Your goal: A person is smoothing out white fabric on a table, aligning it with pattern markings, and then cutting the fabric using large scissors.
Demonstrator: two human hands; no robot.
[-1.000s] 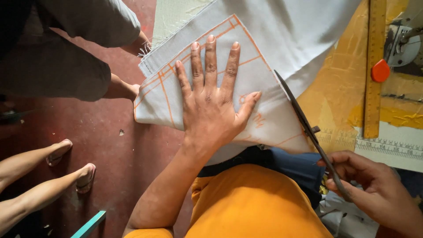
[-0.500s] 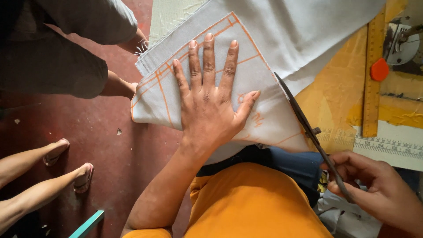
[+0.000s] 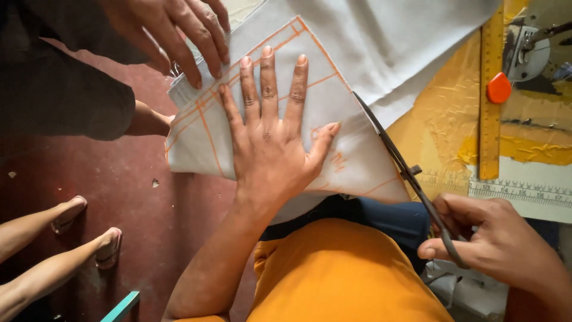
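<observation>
The left hand (image 3: 271, 143) lies flat with its fingers spread on a folded piece of grey cloth (image 3: 250, 113) marked with orange chalk lines, pressing it down where it hangs over the near edge of the table (image 3: 441, 113). The right hand (image 3: 500, 244) is closed around the handles of a pair of dark scissors (image 3: 399, 161), thumb and fingers through the loops as far as the view lets one judge. The blades run up along the right edge of the folded cloth, close together, with the tip touching or just beside the fabric near the left thumb. A second person's hand (image 3: 173, 30) reaches in from the top left and pinches the far corner of the same cloth, beside the left hand's fingertips. More of the grey fabric spreads across the table's yellow covering. To the right lie a long yellow ruler (image 3: 491, 89) with a small orange chalk piece (image 3: 499, 88) resting on it, and a white measuring scale (image 3: 512, 191) set crosswise near the right hand. Part of a sewing machine (image 3: 530, 50) shows at the top right corner. Below the table edge is a dark red floor (image 3: 89, 167), where sandalled feet (image 3: 89, 232) stand at the left.
</observation>
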